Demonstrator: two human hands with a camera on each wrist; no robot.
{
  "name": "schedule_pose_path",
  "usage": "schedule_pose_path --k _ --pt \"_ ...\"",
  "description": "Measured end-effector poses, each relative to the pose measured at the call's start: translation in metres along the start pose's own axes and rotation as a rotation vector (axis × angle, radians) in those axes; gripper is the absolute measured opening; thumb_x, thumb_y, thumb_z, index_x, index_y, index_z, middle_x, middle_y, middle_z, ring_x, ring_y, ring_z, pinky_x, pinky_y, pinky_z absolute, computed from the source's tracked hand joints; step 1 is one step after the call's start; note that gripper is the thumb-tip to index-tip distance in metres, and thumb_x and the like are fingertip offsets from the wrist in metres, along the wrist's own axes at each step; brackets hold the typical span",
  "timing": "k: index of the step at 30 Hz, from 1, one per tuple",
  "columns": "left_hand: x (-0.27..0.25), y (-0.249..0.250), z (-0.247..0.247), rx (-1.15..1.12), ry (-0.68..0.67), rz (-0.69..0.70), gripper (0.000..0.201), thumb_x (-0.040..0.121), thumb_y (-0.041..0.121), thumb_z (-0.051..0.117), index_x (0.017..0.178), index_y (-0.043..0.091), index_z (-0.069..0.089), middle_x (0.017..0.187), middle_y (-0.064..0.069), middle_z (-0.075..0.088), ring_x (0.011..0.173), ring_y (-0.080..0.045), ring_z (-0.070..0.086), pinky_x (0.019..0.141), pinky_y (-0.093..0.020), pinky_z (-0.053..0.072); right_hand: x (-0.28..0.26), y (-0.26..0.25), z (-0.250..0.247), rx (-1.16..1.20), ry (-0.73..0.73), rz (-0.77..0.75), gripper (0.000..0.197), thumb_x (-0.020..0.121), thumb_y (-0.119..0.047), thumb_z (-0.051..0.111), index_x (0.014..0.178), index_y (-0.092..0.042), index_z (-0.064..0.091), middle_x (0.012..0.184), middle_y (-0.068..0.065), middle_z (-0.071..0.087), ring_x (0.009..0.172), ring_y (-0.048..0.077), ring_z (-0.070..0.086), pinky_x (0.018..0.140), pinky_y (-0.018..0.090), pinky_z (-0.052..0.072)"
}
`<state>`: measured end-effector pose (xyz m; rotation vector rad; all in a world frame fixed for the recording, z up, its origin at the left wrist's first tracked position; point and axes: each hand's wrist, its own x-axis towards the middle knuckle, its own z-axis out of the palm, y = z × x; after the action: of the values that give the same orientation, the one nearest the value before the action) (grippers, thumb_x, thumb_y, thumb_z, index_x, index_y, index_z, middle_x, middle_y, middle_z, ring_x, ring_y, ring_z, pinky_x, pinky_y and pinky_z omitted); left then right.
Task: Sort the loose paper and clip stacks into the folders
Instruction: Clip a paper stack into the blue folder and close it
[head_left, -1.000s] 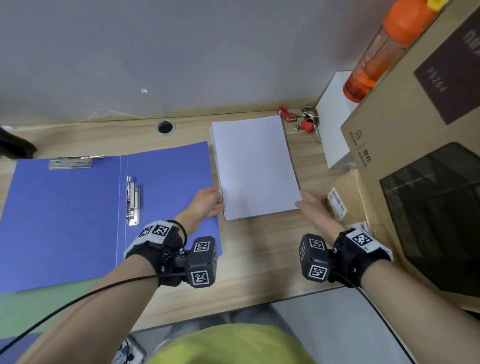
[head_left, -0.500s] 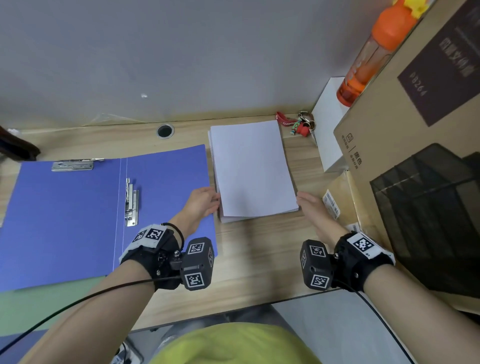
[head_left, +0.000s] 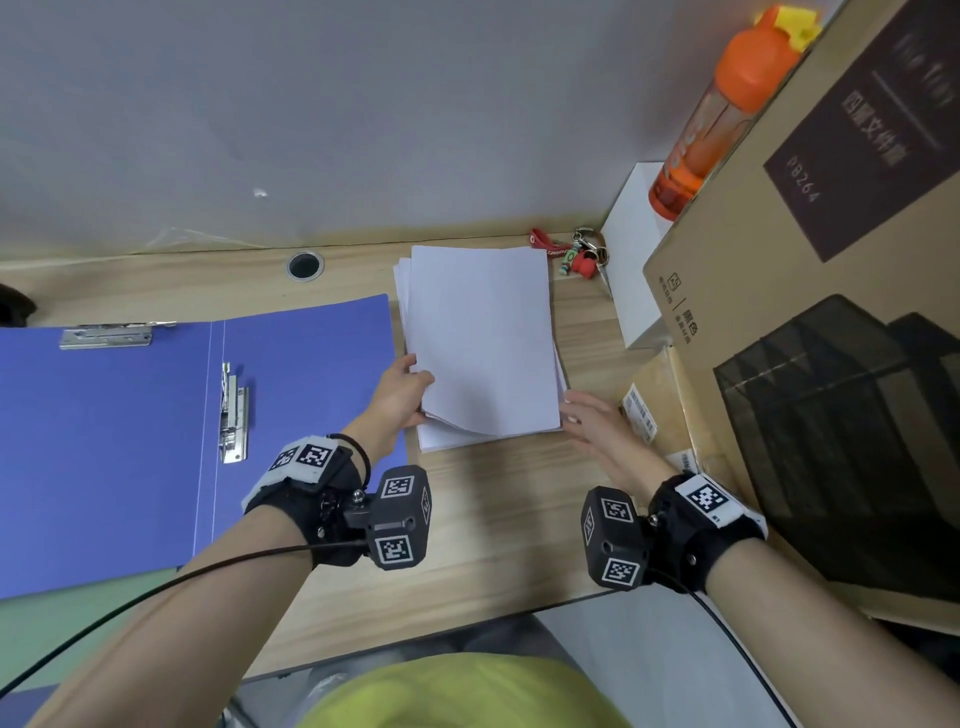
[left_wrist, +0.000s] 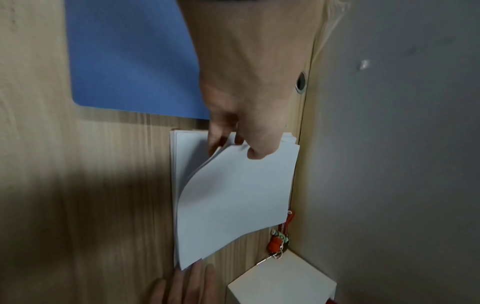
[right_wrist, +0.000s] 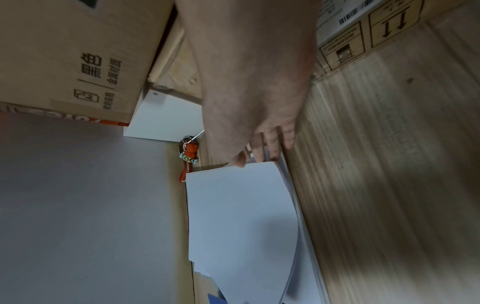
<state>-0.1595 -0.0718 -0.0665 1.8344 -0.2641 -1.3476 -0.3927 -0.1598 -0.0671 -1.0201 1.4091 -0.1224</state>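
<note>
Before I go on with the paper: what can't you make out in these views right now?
- How many sheets the left hand lifts off the paper stack: edges too fine in every view.
- Right hand fingertips at the stack's corner: hidden by the hand in the right wrist view, small in the head view.
- Blue folder: cut off by the head view's left edge.
- Any clips: none visible.

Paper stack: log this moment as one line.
left hand: pinches top sheets of paper stack | right hand: flat at stack corner | folder: open
</note>
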Motion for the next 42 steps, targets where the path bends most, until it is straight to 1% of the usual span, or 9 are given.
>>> schedule_pose_path --k 3,8,15,21,24,28,32,36,42 --pt "-0.002 0.004 0.005 0.104 0.005 0.055 0.03 0.092 0.018 0.043 0.112 0.036 0.056 0.123 -0.011 0.059 0.09 -0.022 0.057 0.084 -0.042 0.055 0.0 -0.001 0.001 0.028 -0.007 0.002 0.044 0.098 -0.021 0.048 0.142 -0.019 0.042 0.135 0.005 0.052 0.115 0.017 0.051 0.098 0.03 0.04" --pt "0.002 0.003 0.006 0.229 0.067 0.109 0.045 0.095 0.019 0.047 0.14 0.016 0.044 0.143 -0.004 0.041 0.102 -0.014 0.046 0.084 -0.031 0.039 0.004 -0.003 0.0 0.027 0.011 0.008 0.044 0.098 -0.017 0.046 0.142 -0.017 0.041 0.128 0.007 0.055 0.108 0.021 0.055 0.098 0.033 0.044" --pt "0.016 0.003 0.007 0.226 0.011 0.046 0.009 0.091 0.017 0.047 0.087 0.011 0.053 0.083 -0.007 0.045 0.07 -0.023 0.039 0.059 -0.027 0.033 0.007 -0.005 -0.003 0.047 0.018 0.024 0.04 0.099 -0.014 0.044 0.139 -0.015 0.043 0.127 0.007 0.055 0.102 0.023 0.061 0.097 0.037 0.048" --pt "0.021 0.0 0.001 0.221 0.008 0.084 0.032 0.096 0.016 0.042 0.124 0.014 0.056 0.119 -0.004 0.063 0.11 -0.027 0.059 0.098 -0.042 0.049 0.011 -0.008 -0.006 -0.016 0.055 0.016 0.037 0.097 -0.015 0.046 0.134 -0.015 0.047 0.116 0.001 0.059 0.107 0.02 0.057 0.096 0.034 0.047" --pt "0.012 0.004 -0.006 0.159 0.014 0.182 0.048 0.093 0.007 0.043 0.138 0.022 0.044 0.129 0.003 0.059 0.117 -0.021 0.057 0.1 -0.039 0.048 0.013 -0.011 -0.007 -0.099 0.172 -0.012 0.035 0.095 -0.023 0.048 0.13 -0.023 0.052 0.119 -0.003 0.056 0.109 0.018 0.053 0.094 0.035 0.045" --pt "0.0 0.01 -0.024 0.049 -0.098 0.169 0.078 0.091 0.003 0.05 0.152 0.031 0.011 0.139 0.007 0.054 0.117 -0.017 0.057 0.091 -0.033 0.049 0.017 -0.021 0.002 0.055 0.07 0.024 0.038 0.095 -0.042 0.049 0.123 -0.017 0.057 0.106 0.002 0.065 0.077 0.02 0.068 0.058 0.029 0.045" --pt "-0.009 0.004 -0.05 0.184 -0.227 0.13 0.061 0.086 -0.003 0.049 0.141 0.023 0.04 0.13 0.004 0.059 0.118 -0.021 0.058 0.085 -0.031 0.05 0.013 -0.031 0.018 0.103 -0.059 0.032 0.035 0.096 -0.034 0.053 0.121 -0.011 0.058 0.103 0.005 0.069 0.09 0.021 0.066 0.074 0.032 0.051" --pt "-0.025 -0.01 -0.078 0.278 -0.272 0.115 0.061 0.085 -0.003 0.048 0.133 0.033 0.038 0.122 0.007 0.058 0.113 -0.016 0.057 0.087 -0.034 0.052 -0.001 -0.033 0.043 0.022 -0.147 -0.055 0.024 0.095 -0.003 0.05 0.117 -0.01 0.057 0.115 0.012 0.064 0.086 0.019 0.063 0.075 0.032 0.051" --pt "-0.052 0.001 -0.127 0.148 -0.084 0.373 0.049 0.084 -0.001 0.051 0.117 0.035 0.05 0.12 0.006 0.06 0.114 -0.015 0.058 0.09 -0.032 0.053 -0.028 -0.051 0.1 -0.003 -0.074 -0.351 0.035 0.094 -0.001 0.05 0.117 -0.026 0.054 0.12 0.0 0.062 0.102 0.015 0.061 0.079 0.029 0.05"
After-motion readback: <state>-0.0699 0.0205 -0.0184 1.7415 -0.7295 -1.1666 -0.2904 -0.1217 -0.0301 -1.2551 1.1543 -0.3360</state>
